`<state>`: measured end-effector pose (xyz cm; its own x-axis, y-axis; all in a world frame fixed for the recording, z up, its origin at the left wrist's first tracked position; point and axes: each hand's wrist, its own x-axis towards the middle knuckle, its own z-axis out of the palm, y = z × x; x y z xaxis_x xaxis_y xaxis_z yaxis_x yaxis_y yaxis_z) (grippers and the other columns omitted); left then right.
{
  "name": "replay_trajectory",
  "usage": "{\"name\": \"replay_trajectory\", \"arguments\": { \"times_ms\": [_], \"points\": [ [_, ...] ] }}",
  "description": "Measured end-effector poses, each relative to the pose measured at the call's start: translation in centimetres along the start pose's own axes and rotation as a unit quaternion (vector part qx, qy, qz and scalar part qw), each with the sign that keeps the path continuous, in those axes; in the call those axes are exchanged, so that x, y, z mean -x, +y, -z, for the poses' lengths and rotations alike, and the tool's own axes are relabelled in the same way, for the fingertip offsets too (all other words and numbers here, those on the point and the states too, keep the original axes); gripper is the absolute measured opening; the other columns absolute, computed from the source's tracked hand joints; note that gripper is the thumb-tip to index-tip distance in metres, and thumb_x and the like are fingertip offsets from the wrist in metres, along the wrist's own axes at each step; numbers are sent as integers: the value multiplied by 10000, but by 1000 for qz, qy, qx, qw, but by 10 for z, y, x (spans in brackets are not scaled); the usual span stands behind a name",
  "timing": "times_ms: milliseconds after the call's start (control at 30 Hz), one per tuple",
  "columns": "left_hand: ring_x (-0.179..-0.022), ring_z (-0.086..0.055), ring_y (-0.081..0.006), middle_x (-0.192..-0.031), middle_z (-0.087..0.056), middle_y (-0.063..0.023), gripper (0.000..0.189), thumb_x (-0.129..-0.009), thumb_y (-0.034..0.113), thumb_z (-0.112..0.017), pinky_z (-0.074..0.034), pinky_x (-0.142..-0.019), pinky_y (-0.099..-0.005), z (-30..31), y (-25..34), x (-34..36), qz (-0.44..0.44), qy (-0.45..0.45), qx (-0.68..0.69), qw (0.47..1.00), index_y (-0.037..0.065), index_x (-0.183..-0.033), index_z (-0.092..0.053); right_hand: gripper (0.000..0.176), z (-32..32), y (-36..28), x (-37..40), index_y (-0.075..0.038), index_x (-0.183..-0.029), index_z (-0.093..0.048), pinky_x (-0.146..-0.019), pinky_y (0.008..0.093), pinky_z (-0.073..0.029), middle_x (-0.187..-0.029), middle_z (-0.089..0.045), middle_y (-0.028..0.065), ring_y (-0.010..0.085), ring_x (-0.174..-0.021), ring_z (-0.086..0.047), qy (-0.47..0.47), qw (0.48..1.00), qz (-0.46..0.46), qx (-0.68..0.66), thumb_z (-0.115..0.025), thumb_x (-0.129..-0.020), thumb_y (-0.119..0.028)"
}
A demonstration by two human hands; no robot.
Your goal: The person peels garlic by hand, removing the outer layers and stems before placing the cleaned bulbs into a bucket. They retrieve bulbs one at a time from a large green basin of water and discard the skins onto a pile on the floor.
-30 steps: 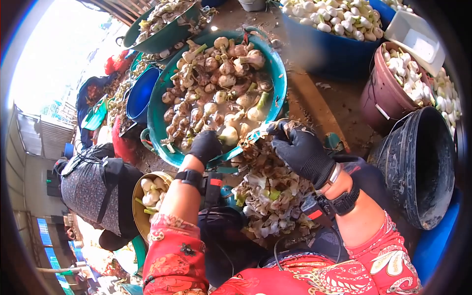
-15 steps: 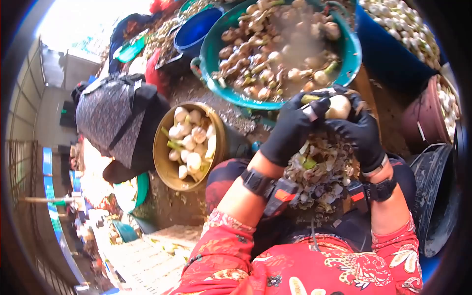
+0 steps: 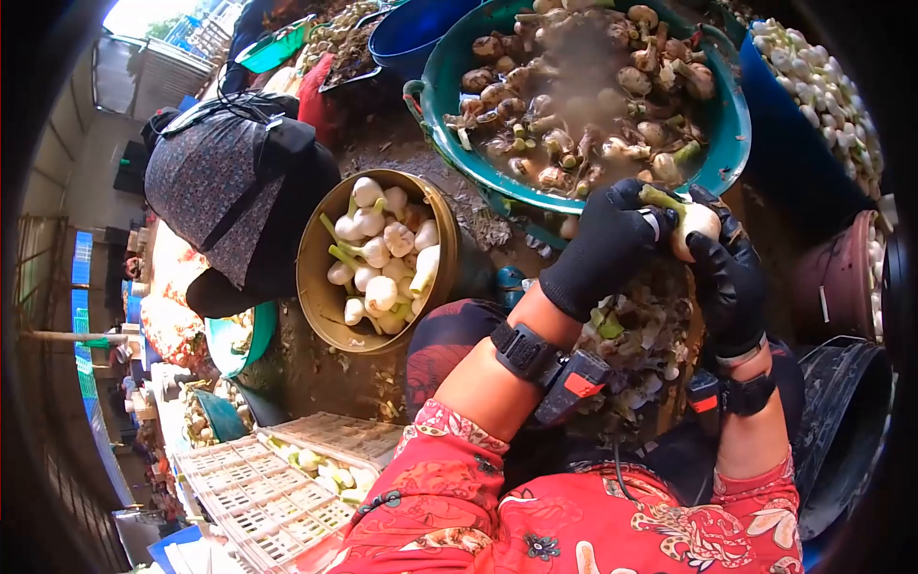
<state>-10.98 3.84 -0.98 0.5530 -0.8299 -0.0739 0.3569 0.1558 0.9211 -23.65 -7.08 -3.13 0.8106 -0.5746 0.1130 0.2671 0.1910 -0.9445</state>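
Both my hands wear black gloves and meet at one garlic bulb (image 3: 698, 230) with a short green stem. My left hand (image 3: 607, 249) is closed by the stem side, and a small pale, shiny piece shows at its fingers; I cannot make out what it is. Wrapped around the bulb's other side is my right hand (image 3: 729, 277), its thumb against the pale skin. Beneath the hands lies a heap of garlic peelings (image 3: 636, 349). Just beyond them stands a green tub (image 3: 732, 158) of murky water with many unpeeled, stained bulbs.
A yellow-brown bucket (image 3: 311, 273) of white garlic bulbs stands to the left, beside a person in a patterned garment (image 3: 206, 182). Blue (image 3: 794, 124) and maroon (image 3: 837, 273) containers of garlic are at right, near a black bucket (image 3: 841, 430). A plastic crate (image 3: 258, 497) lies lower left.
The view has shifted, so the tub and bucket sit differently in frame. The bulb has turned in my hands; its green stem now points up and left, and more of its white side shows.
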Motion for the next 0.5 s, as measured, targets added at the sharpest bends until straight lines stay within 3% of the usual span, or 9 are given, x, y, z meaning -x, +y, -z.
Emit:
{"name": "replay_trajectory", "arguments": {
  "times_ms": [67, 100, 133, 233, 333, 367, 400, 467, 500],
  "points": [
    [-741, -596, -103, -869, -645, -39, 220, -762, -4, -574, -477, -669, -223, -1, 5, 2, -10, -10, -57, 998, -25, -975, -626, 370, 10, 6, 0, 14, -1271, -483, -971, 328, -418, -1201, -561, 98, 191, -1093, -541, 10, 998, -17, -54, -525, -926, -112],
    [-741, -595, -102, -858, -646, -33, 209, -752, -8, -570, -472, -658, -229, -1, 10, 5, -23, -21, -160, 987, -17, -952, -632, 362, 9, -3, -3, 9, -1244, -502, -966, 345, -424, -1188, -567, 122, 200, -1086, -548, -11, 950, -152, -271, -462, -966, -220],
    [-742, -593, -102, -847, -646, -28, 200, -742, -13, -566, -466, -647, -235, -3, 12, 7, -38, -35, -258, 965, -10, -929, -638, 351, 5, -10, -6, -8, -1185, -536, -896, 356, -477, -1133, -582, 127, 202, -1059, -556, -10, 923, -217, -318, -443, -969, -268],
    [-699, -581, -235, -758, -598, -91, 249, -628, 15, -668, -460, -629, -315, 9, -4, 0, -287, -68, -457, 839, 34, -875, -645, 304, 25, -15, 6, -45, -1064, -568, -715, 315, -524, -947, -615, 84, 187, -869, -604, -73, 891, -355, -272, -495, -936, -311],
    [-773, -593, -203, -847, -611, -86, 330, -668, 90, -707, -470, -676, -292, 8, -5, 3, -251, -94, -454, 850, 12, -973, -606, 265, 0, -26, 15, -65, -1002, -576, -626, 280, -508, -820, -617, 52, 168, -683, -598, -67, 913, -334, -226, -548, -907, -311],
    [-769, -602, -178, -876, -620, -75, 293, -722, 92, -678, -477, -669, -274, 6, -8, 5, -174, -57, -368, 912, 6, -992, -603, 259, 2, -15, 8, -65, -1006, -576, -636, 302, -509, -831, -609, 52, 170, -692, -586, -55, 851, -371, -368, -563, -901, -301],
    [-765, -611, -152, -906, -629, -65, 257, -776, 94, -650, -484, -663, -257, 4, -10, 7, -92, -18, -278, 956, 0, -1011, -600, 265, 10, -17, 6, -60, -1029, -574, -669, 324, -518, -889, -616, 66, 192, -748, -600, -62, 853, -359, -373, -571, -898, -291],
    [-670, -621, -163, -822, -636, -62, 322, -831, 98, -584, -509, -632, -293, -6, 20, 17, 87, 8, -121, 989, -37, -1123, -564, 280, 27, -8, -2, -52, -1075, -564, -721, 363, -528, -960, -620, 86, 228, -816, -613, -69, 835, -318, -443, -558, -908, -277],
    [-627, -621, -165, -817, -644, -94, 322, -829, 85, -562, -512, -614, -292, 8, 7, 14, 87, -20, -97, 991, -20, -1133, -571, 300, 30, -7, -5, -46, -1114, -553, -765, 375, -536, -1016, -621, 104, 258, -875, -622, -96, 817, -281, -494, -550, -914, -270]
  ]
}}
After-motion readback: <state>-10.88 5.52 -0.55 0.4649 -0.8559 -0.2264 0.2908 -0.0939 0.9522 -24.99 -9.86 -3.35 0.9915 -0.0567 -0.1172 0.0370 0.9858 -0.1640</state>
